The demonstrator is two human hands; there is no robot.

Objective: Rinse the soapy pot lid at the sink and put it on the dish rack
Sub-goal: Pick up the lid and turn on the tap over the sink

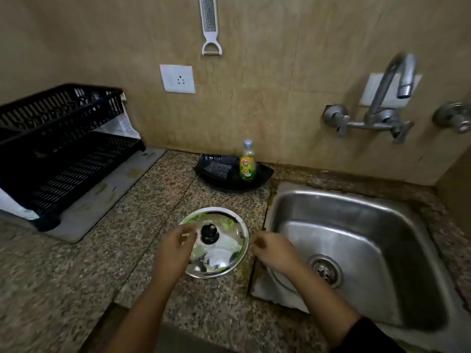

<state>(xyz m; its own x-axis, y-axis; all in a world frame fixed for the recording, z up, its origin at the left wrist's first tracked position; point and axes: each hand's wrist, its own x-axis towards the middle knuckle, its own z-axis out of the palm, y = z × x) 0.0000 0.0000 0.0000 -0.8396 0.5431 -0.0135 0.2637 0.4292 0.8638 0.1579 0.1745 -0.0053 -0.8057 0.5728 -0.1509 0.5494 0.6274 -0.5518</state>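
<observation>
A shiny steel pot lid (224,256) with a black knob (209,233) lies knob-up on the granite counter, just left of the steel sink (356,250). My left hand (175,247) hovers over the lid's left side, fingers curled and apart, fingertips close to the knob but not closed on it. My right hand (270,249) sits at the lid's right rim, fingers loosely bent, holding nothing that I can see. The black plastic dish rack (63,154) stands at the far left on a grey mat. The wall tap (405,82) above the sink shows no running water.
A black tray (262,174) at the back of the counter holds a green dish-soap bottle (247,163) and a scrub pad (216,169). A grater (209,24) hangs on the wall above a white socket (177,79). A second tap knob (456,118) is at far right.
</observation>
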